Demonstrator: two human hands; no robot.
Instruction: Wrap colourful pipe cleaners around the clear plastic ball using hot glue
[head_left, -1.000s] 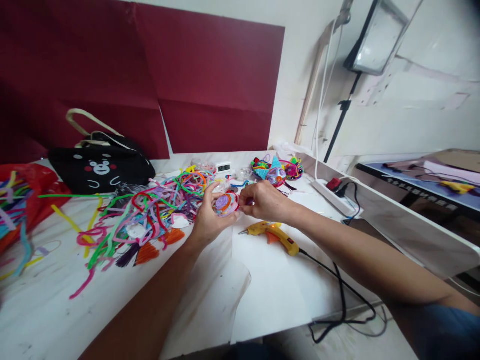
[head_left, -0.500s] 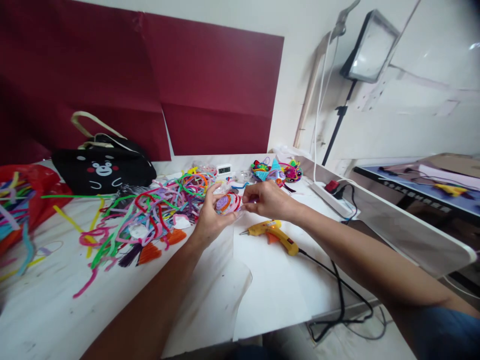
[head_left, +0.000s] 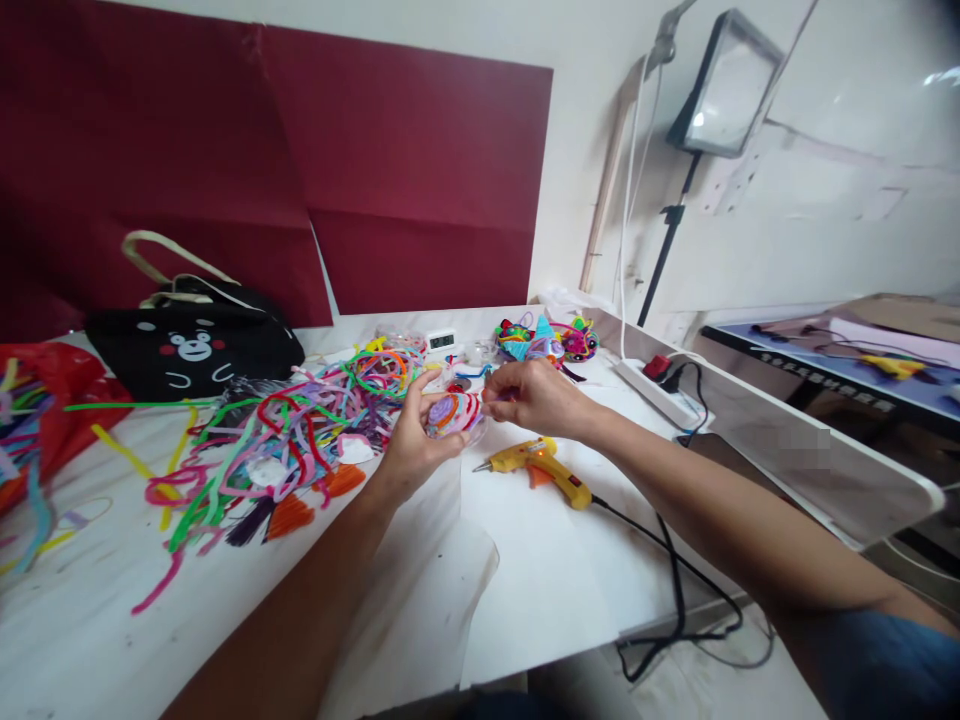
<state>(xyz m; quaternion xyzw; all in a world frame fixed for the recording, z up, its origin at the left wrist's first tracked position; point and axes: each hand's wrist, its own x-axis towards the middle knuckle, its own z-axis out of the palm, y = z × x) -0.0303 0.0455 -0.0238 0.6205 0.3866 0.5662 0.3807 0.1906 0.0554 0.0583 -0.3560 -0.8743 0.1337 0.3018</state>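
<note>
**Detail Work Under Way**

A person's left hand clamps a striped craft, thumb on the near side, fingers behind, above the table. The right hand bends in at the craft's right edge, fingertips drawn close; whether they grip anything cannot be told. The step in hand appears to be fine fitting or adjusting at that edge. The next move would seem to call for a steady left hold, a light right touch and care around the glue gun, lying just below the right hand. Pipe cleaners sprawl at left; other crafts sit behind.
</note>
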